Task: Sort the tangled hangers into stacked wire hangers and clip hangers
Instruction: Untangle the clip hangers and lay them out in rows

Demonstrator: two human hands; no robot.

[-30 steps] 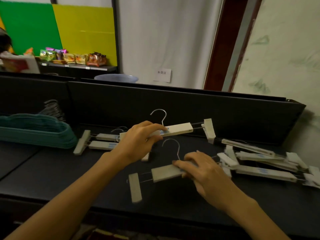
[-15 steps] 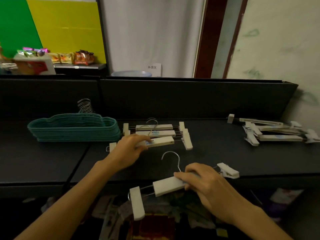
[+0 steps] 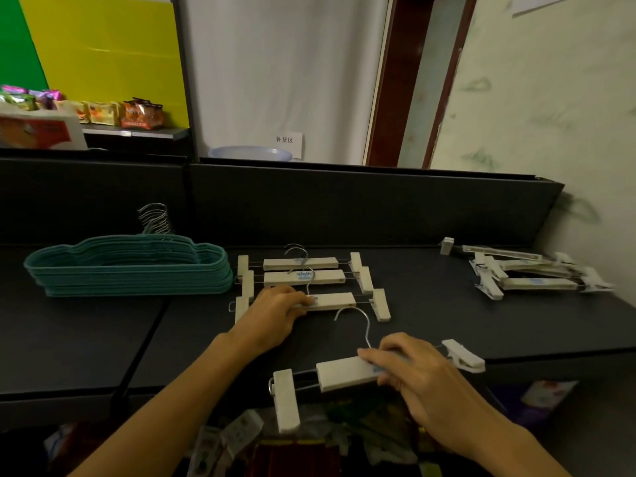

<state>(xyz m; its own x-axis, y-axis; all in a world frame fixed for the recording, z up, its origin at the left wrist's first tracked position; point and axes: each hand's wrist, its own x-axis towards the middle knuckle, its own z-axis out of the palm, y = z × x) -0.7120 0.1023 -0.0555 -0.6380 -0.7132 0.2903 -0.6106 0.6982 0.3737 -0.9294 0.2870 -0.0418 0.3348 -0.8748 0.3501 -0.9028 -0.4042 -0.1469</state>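
Observation:
My right hand [image 3: 418,376] grips a white clip hanger [image 3: 340,373] by its bar, over the table's front edge, hook pointing away. My left hand [image 3: 275,313] holds the bar of another clip hanger [image 3: 339,301], the nearest of three laid in a row; the other two [image 3: 303,270] lie just behind it. Left of them sits a neat stack of teal hangers [image 3: 127,268] with metal hooks. A tangled pile of clip hangers [image 3: 526,270] lies at the far right.
The dark table [image 3: 430,321] has a raised black back panel [image 3: 344,201]. Packets and clutter lie on the floor below the front edge [image 3: 309,438]. A shelf with snack packets [image 3: 103,113] stands behind at the left.
The view has swung left, from the tangled pile to the sorted row. My left hand has set its clip hanger down as the nearest one in the row. My right hand keeps its hanger at the front edge.

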